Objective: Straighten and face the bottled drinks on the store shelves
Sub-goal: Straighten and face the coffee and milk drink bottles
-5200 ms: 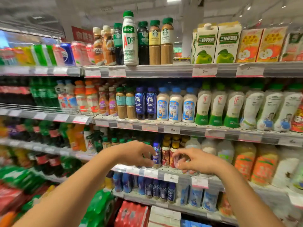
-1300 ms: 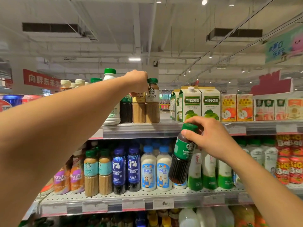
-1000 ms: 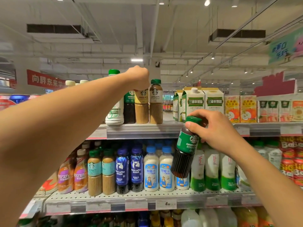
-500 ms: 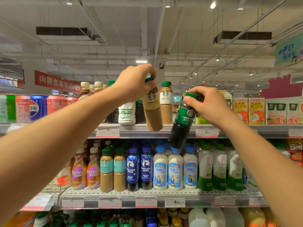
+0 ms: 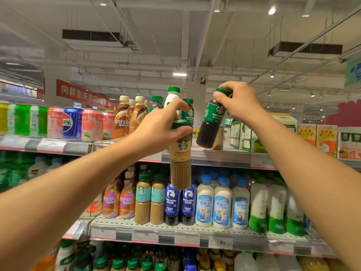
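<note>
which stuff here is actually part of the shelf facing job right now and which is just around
In play:
left hand gripping the cheese latte bottle by its cap
right hand gripping the americano bottle by its cap, tilted
top shelf with more green-capped bottles

Just around:
soda cans
juice cartons
coconut milk bottles
red banner

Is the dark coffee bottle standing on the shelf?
No, the right hand holds the dark coffee bottle by its cap, tilted in the air above the top shelf.
</note>
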